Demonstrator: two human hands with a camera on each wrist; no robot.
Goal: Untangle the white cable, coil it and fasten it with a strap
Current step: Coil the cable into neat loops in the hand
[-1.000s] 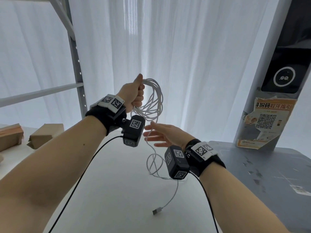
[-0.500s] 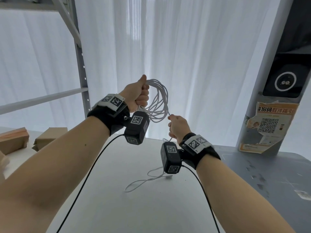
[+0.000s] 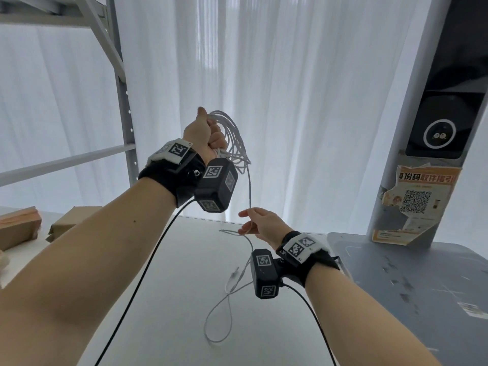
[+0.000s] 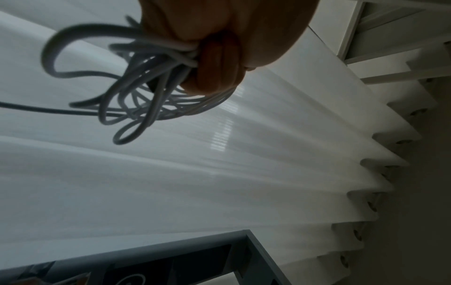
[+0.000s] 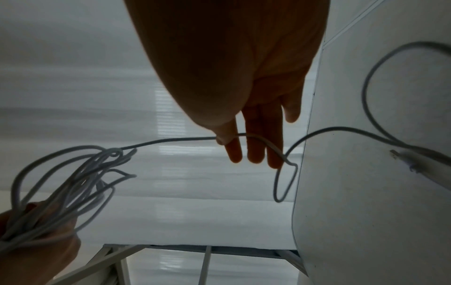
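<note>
White tabletop (image 3: 169, 299): carries the slack tail of the white cable (image 3: 249, 186), which lies toward its right edge, plug end included.
Coil: raised clear above the tabletop's far edge, loops bunched and uneven.
Left hand (image 3: 204, 137): fist clamped round the coil's gathered turns.
Right hand (image 3: 264, 224): thumb and forefinger pinch the single strand below the coil; other fingers straight.
Risk, coil: loops could spill from the fist if the grip eases while the next turn is fed in.
Risk, tail: the kinked loop near the fingertips could tighten into a knot under pull.
Left wrist view: shows crossed, irregular loops at the knuckles.
Right wrist view: shows the pinch point and the plug (image 5: 396, 155); the head view blurs both.
Strap: not seen.
</note>
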